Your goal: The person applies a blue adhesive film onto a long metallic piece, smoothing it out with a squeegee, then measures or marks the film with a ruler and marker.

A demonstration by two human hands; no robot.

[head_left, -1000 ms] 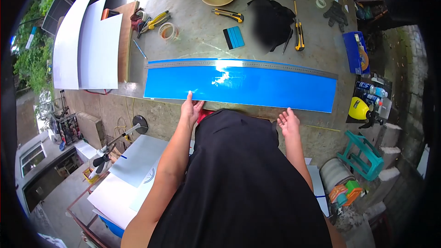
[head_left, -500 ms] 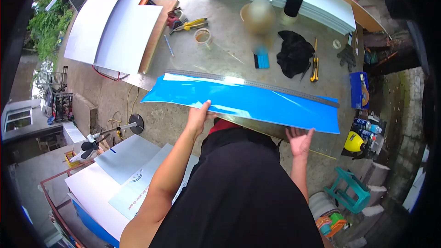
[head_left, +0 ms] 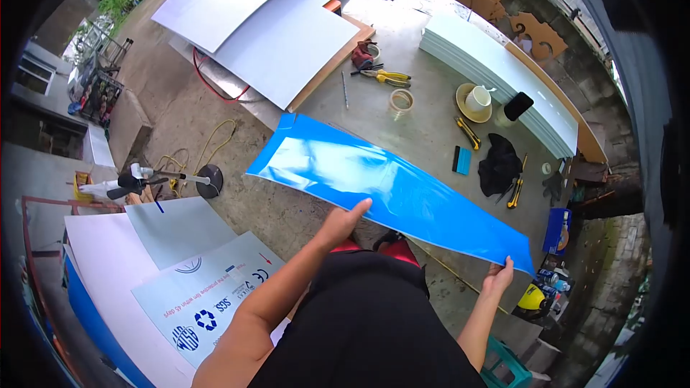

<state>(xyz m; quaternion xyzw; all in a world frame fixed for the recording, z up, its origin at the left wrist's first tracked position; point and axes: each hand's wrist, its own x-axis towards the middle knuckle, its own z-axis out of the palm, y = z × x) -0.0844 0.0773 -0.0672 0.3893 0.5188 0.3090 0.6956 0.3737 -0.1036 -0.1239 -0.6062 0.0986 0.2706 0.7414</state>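
Ahead of the left hand and right hand, both clamped on its near edge, extends a glossy blue sheet, which even support should best keep from bending.

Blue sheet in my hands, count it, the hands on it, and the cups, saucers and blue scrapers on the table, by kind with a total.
Blue sheet: 1
Hands, left hand and right hand: 2
Cup: 1
Saucer: 1
Blue scraper: 1
Total: 6
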